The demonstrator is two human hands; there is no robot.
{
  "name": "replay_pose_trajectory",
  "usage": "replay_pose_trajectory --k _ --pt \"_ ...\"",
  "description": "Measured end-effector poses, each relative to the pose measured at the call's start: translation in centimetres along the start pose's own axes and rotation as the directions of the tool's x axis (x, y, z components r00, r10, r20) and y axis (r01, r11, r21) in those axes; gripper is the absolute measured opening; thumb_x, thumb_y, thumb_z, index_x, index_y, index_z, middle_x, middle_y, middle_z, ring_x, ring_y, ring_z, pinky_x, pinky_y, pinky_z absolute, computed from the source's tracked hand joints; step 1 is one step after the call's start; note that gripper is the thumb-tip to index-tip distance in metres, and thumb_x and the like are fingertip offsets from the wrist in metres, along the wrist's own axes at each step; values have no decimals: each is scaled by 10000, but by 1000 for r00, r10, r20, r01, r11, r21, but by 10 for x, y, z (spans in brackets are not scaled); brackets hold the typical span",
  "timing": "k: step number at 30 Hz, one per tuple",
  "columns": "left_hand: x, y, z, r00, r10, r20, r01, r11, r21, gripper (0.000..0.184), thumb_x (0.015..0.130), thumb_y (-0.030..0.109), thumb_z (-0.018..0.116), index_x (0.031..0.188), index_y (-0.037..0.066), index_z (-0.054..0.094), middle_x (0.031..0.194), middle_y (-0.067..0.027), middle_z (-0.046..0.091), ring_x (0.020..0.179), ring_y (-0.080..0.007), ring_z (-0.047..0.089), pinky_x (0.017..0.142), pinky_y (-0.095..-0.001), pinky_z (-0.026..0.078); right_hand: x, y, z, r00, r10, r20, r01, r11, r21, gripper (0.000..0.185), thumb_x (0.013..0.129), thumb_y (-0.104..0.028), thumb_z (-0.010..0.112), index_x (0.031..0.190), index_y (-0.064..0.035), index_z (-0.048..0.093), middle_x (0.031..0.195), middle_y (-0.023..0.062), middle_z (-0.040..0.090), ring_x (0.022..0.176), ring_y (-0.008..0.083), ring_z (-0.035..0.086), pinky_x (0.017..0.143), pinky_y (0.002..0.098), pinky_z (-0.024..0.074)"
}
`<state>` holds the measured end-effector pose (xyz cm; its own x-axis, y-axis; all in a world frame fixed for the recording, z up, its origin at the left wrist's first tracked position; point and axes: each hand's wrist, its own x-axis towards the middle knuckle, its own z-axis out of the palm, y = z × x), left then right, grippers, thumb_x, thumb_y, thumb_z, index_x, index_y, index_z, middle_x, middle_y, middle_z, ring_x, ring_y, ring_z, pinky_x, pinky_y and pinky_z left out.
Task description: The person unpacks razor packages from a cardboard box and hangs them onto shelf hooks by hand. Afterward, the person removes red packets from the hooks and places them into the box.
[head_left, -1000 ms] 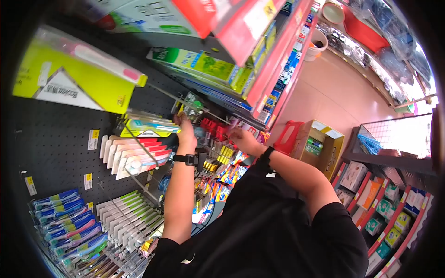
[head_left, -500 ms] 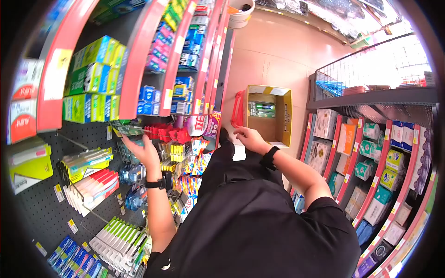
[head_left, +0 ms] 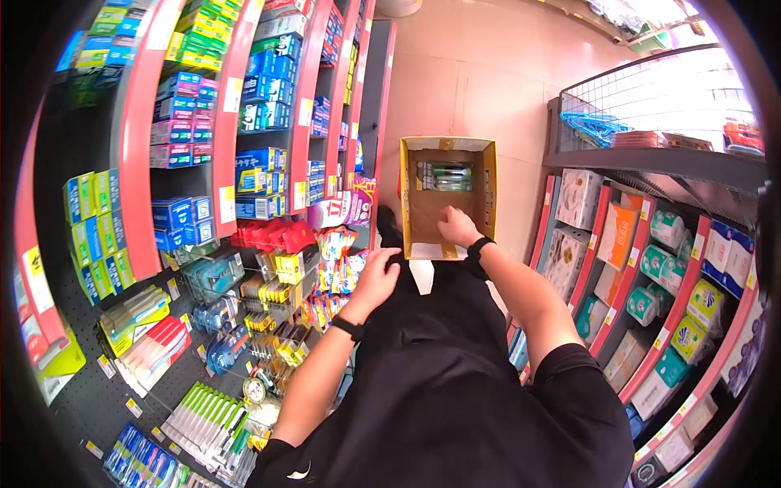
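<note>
An open cardboard box point(head_left: 490, 183) stands in the aisle in front of me, with a few green and clear packages point(head_left: 444, 176) at its far end. My right hand point(head_left: 457, 226) is over the near part of the box, its fingers curled; whether they hold anything is hidden. Left of the box's near corner is my left hand point(head_left: 378, 276), fingers loosely bent and partly spread, with nothing visible in it. Black bands circle both wrists.
Shelves of toothpaste boxes point(head_left: 264, 114) rise on the left, above a pegboard point(head_left: 73, 415) with hanging toothbrushes point(head_left: 142, 459). Tissue packs point(head_left: 667, 264) fill the right shelves. A wire rack with blue hangers point(head_left: 598, 126) juts out above them.
My left hand has left the hanging goods and come right, beside the box. My right hand has moved over the box. The view has turned from the pegboard toward the aisle.
</note>
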<state>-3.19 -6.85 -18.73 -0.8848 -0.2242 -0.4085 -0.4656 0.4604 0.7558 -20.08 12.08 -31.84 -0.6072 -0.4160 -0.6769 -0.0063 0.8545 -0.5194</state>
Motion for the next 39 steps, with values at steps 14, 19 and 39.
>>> replay_pose_trajectory --k 14,19,39 --pt "49 -8 60 973 -185 135 122 916 381 329 884 33 544 1210 59 521 1061 -231 538 849 -419 653 708 -504 555 132 35 4 997 72 0 -69 960 -272 536 825 -228 616 1291 22 533 1317 277 540 1225 426 539 1054 512 444" --pt "52 -14 70 981 -176 84 141 938 317 370 812 4 575 1175 22 506 1093 -228 549 941 -400 639 729 -478 581 167 58 8 1000 -9 -9 4 894 -447 577 855 -184 608 1389 -36 450 1355 238 515 1219 411 539 1058 494 439" --pt "51 -19 72 989 -138 56 118 955 271 427 764 -3 607 1184 -13 529 1176 -260 530 933 -397 638 780 -463 557 159 66 5 981 -189 44 174 756 -631 486 825 -309 709 1176 -42 506 1058 233 681 1038 414 639 895 489 517"
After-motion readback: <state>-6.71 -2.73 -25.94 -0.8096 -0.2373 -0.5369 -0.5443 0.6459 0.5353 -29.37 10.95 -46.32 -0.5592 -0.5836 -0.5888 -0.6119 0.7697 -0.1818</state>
